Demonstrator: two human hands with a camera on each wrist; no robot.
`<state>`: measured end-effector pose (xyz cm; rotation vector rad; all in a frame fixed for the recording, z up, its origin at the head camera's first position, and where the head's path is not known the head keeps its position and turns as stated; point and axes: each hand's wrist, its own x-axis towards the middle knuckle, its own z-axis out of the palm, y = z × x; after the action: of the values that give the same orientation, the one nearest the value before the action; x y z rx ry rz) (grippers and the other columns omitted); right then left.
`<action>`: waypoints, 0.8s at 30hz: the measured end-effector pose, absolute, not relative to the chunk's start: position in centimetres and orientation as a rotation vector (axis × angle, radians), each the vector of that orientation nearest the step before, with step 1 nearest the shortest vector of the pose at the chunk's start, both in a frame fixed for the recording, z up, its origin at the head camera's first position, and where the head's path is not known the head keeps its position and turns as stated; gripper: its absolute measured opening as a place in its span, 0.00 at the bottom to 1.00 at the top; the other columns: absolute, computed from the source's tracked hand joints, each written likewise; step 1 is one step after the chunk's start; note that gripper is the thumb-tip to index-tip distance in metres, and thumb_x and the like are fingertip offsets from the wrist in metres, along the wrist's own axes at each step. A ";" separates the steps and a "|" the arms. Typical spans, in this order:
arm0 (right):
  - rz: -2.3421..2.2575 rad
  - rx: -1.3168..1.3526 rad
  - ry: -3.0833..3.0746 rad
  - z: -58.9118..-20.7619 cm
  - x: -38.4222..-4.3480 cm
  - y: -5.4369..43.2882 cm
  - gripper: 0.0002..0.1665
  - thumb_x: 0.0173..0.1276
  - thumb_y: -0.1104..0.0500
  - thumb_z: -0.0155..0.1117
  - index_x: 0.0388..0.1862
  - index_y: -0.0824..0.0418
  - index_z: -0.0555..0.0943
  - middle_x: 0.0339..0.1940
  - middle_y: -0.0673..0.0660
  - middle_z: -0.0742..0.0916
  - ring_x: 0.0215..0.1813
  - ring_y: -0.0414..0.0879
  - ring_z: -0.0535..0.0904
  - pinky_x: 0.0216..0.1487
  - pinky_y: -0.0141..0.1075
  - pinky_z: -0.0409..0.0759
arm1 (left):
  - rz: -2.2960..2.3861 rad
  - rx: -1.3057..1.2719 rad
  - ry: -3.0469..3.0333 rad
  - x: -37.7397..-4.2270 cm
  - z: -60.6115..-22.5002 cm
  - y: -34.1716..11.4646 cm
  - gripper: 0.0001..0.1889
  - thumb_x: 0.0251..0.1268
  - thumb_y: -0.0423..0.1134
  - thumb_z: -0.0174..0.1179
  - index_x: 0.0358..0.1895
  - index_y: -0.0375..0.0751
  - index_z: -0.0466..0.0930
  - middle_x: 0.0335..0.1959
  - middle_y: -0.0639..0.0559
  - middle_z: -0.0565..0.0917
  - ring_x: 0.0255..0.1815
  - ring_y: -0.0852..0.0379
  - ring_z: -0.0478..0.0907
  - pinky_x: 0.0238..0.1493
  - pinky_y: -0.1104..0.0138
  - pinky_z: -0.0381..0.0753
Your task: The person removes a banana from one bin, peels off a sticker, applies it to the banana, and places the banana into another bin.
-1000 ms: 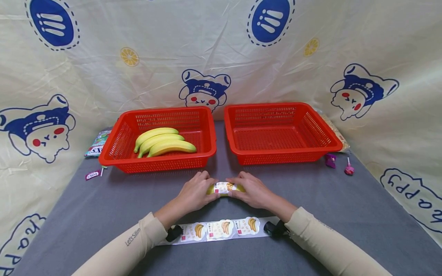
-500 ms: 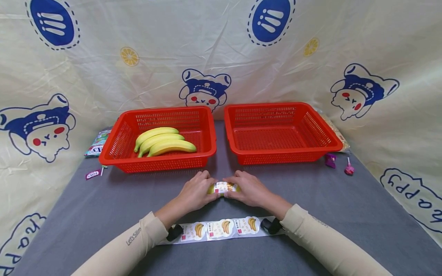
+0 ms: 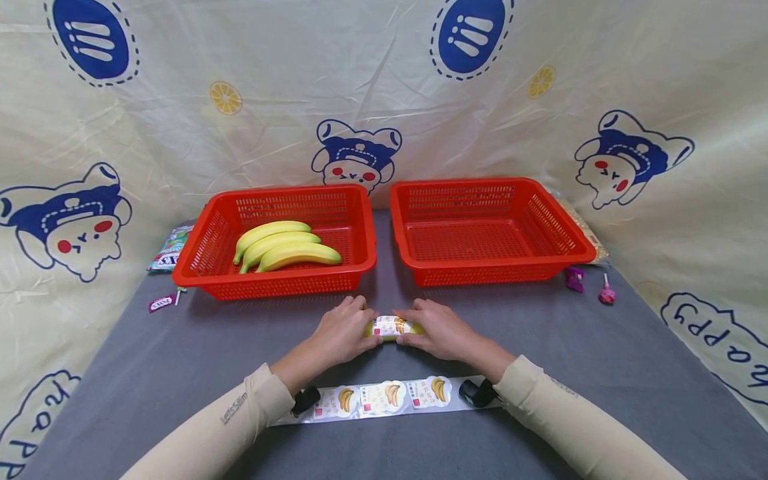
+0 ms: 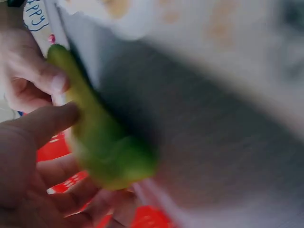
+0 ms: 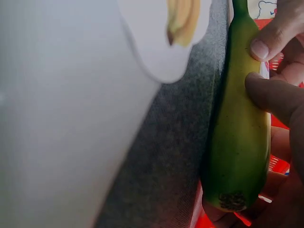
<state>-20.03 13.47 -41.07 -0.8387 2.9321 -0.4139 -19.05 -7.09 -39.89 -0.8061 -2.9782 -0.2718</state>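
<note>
A yellow-green banana [image 5: 242, 128] lies crosswise between the two hands near the middle of the grey table. On its upper face is a white label [image 3: 390, 326] with a banana picture. The left hand [image 3: 343, 331] grips one end, its thumb along the near side and its fingers beyond. At the other end the right hand [image 3: 441, 331] grips likewise. Both thumbs press close to the label's edges. In the wrist views, the banana's underside and near side look greener, and the label is mostly hidden. A strip of banana stickers [image 3: 384, 399] lies nearer the body, under the wrists.
Behind the hands stand two red baskets; the left basket [image 3: 282, 288] holds several yellow bananas [image 3: 300, 256], while the right basket [image 3: 498, 272] shows a bare bottom. Small wrapped candies [image 3: 574, 279] and a pink lollipop [image 3: 607, 293] lie at the right, a purple-wrapped lollipop [image 3: 161, 304] at the left.
The right hand slid left over the label's right part, then back right, so the printed banana shows again. The left hand stays at its end of the banana.
</note>
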 end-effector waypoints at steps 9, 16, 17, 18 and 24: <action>-0.442 -0.822 2.931 -41.0 -20.0 13.6 0.32 0.59 0.42 0.65 0.62 0.49 0.76 0.34 0.51 0.78 0.33 0.41 0.67 0.33 0.33 0.64 | -0.178 -0.859 -2.991 -19.4 -39.8 -6.3 0.24 0.55 0.56 0.64 0.51 0.46 0.82 0.41 0.49 0.79 0.39 0.54 0.74 0.40 0.61 0.79; -0.427 -0.813 2.927 -41.2 -20.0 13.4 0.32 0.59 0.41 0.66 0.62 0.49 0.76 0.36 0.52 0.79 0.33 0.41 0.68 0.34 0.34 0.65 | -0.352 -0.816 -2.993 -18.9 -40.1 -7.5 0.23 0.53 0.52 0.66 0.49 0.43 0.82 0.37 0.49 0.79 0.36 0.56 0.73 0.36 0.62 0.77; -0.424 -0.807 2.927 -41.2 -20.0 13.3 0.33 0.59 0.41 0.66 0.62 0.48 0.75 0.36 0.52 0.79 0.34 0.41 0.68 0.34 0.34 0.65 | -0.398 -0.803 -2.999 -18.8 -40.1 -7.7 0.22 0.53 0.50 0.67 0.49 0.42 0.82 0.36 0.50 0.78 0.35 0.56 0.72 0.36 0.63 0.76; -0.421 -0.801 2.928 -41.2 -20.0 13.3 0.33 0.59 0.41 0.66 0.62 0.48 0.75 0.37 0.52 0.79 0.34 0.41 0.68 0.34 0.34 0.66 | -0.445 -0.789 -3.003 -18.7 -40.1 -7.9 0.22 0.52 0.49 0.68 0.49 0.42 0.82 0.36 0.50 0.79 0.35 0.56 0.72 0.36 0.63 0.75; -0.436 -0.786 2.935 -41.3 -19.9 13.4 0.33 0.58 0.40 0.66 0.62 0.48 0.76 0.37 0.52 0.79 0.34 0.42 0.68 0.34 0.34 0.66 | -0.679 -0.688 -3.034 -18.1 -40.3 -8.7 0.24 0.53 0.46 0.68 0.54 0.45 0.79 0.41 0.51 0.78 0.39 0.56 0.72 0.41 0.62 0.72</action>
<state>-19.92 13.43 -41.25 -0.7857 2.9345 -0.4362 -18.12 -8.74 -40.33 -0.6877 -3.0336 -0.6787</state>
